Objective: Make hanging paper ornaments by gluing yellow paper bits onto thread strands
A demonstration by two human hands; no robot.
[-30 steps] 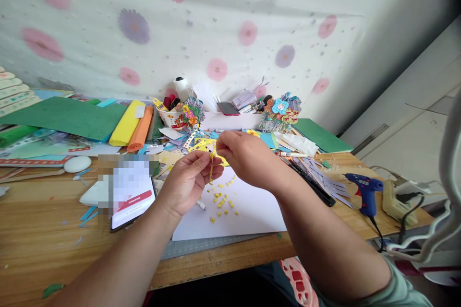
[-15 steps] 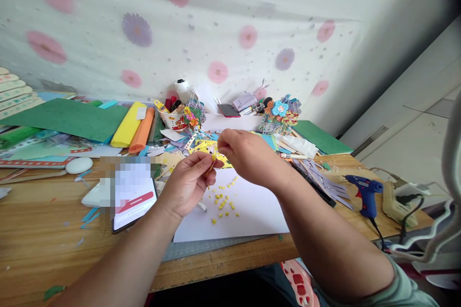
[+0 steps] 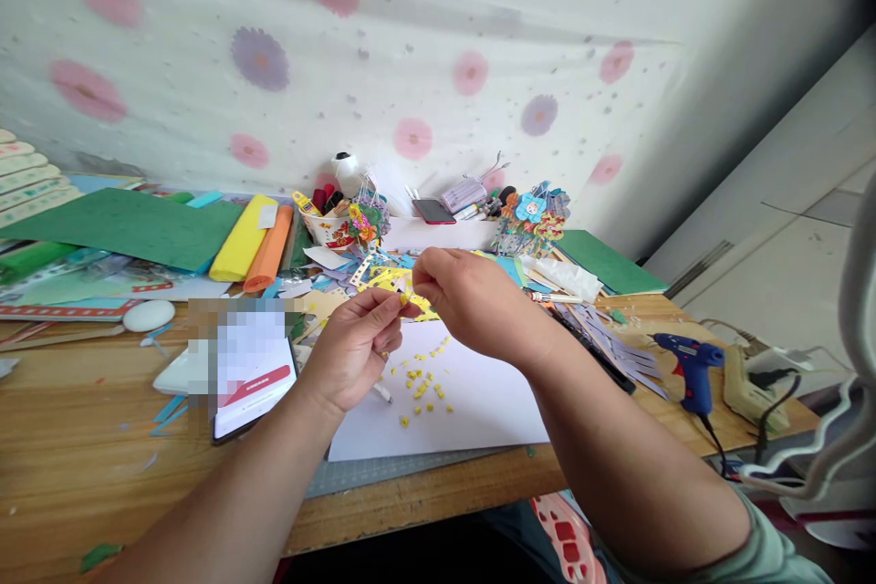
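My left hand [image 3: 356, 345] is closed, thumb and forefinger pinching a small yellow paper piece [image 3: 404, 298]. Close beside it on the right, my right hand [image 3: 475, 303] is curled with its back to me. Its fingertips point toward the yellow piece, and whatever they hold is hidden. Below both hands lies a white sheet [image 3: 479, 424], with several tiny yellow pieces [image 3: 420, 383] scattered over it. A white stick-like item [image 3: 381, 392] shows beside the left wrist. Yellow paper with cut-outs [image 3: 383, 277] lies just behind the hands.
A phone [image 3: 264, 374] leans left of the sheet. At right are purple paper strips [image 3: 626, 347], a blue glue gun [image 3: 694, 370] and a power strip [image 3: 745, 392]. Paper scraps, a tub of tools [image 3: 329, 228] and paper flowers [image 3: 534, 210] line the back. A grey cutting mat [image 3: 370, 472] edges out underneath.
My left fingers have shifted slightly, and the yellow strip that hung below their tips no longer shows. The right hand has barely moved; the view has shifted slightly.
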